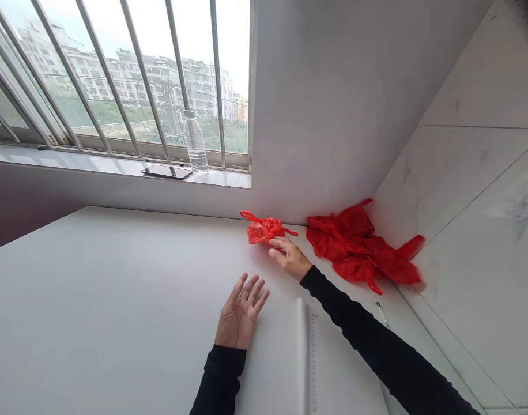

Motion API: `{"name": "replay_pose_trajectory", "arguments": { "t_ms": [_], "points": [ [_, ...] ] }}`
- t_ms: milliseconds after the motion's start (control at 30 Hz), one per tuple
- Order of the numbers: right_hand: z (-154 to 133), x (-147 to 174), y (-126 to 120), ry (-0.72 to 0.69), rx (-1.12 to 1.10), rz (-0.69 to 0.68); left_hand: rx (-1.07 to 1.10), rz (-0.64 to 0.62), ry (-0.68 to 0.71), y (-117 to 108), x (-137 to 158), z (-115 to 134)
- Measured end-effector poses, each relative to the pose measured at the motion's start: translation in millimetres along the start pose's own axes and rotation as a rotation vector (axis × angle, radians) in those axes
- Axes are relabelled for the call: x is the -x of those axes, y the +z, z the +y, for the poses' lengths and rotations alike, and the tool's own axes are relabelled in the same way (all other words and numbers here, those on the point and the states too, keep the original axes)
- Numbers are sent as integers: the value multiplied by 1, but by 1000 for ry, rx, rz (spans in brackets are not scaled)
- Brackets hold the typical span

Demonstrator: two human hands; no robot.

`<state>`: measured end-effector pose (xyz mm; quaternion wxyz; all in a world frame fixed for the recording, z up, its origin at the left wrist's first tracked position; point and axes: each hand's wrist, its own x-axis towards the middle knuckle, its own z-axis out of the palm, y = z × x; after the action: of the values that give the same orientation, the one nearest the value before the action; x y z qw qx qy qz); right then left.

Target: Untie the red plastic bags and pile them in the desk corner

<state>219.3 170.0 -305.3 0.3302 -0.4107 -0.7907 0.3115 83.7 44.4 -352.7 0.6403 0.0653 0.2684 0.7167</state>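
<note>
A small red plastic bag (262,229), knotted with its handles sticking out, lies at the back of the white table near the wall. My right hand (292,260) reaches to its near right side. The fingertips are at the bag's edge, with thumb and fingers apart; whether they touch it I cannot tell. My left hand (241,314) is held over the table, palm turned up and fingers spread, with nothing in it. To the right, a larger heap of crumpled red plastic bags (363,245) rests in the corner.
An open notebook (333,357) with a handwritten column lies under my right forearm, a pen (382,315) beside it. On the windowsill (229,180) are a clear water bottle (195,144) and a phone (166,172). Walls bound the white table (117,300) behind and to the right.
</note>
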Motion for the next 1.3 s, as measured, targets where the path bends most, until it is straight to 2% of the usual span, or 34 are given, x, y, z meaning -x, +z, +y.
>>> {"name": "replay_pose_trajectory", "arguments": {
  "t_ms": [100, 167, 200, 267, 333, 367, 400, 533, 567, 667, 733, 933, 1133, 1300],
  "points": [
    [-32, 69, 2, -130, -182, -90, -15, -47, 11, 3, 2, -7],
    [-44, 106, 1, -163, -299, -170, -45, -48, 40, 4, 6, -8],
    [-45, 119, 0, -138, -360, -163, -60, -30, 55, 3, 9, -7],
    [-40, 133, -3, -21, -460, -4, -77, 10, 66, 3, 16, -5],
    [-28, 136, -8, 106, -517, 226, -87, 11, 45, 4, 26, -5],
    [-21, 137, -10, 148, -539, 292, -100, -9, 11, 5, 30, -6],
    [-15, 138, -12, 178, -573, 293, -119, -37, -32, 7, 34, -9],
    [1, 148, -12, 195, -796, 28, -221, -157, -197, 15, 41, -28],
    [4, 151, -11, 186, -816, 32, -242, -177, -207, 17, 41, -33],
    [15, 158, -8, 187, -793, 200, -320, -206, -201, 22, 39, -43],
    [20, 161, -8, 207, -799, 243, -385, -202, -199, 23, 37, -44],
    [24, 162, -16, 150, -802, 168, -503, -211, -207, 23, 39, -42],
    [27, 165, -21, 197, -739, 209, -589, -244, -76, 29, 41, -47],
    [24, 163, -20, 186, -854, 124, -649, -276, -131, 28, 38, -43]
  ]
}}
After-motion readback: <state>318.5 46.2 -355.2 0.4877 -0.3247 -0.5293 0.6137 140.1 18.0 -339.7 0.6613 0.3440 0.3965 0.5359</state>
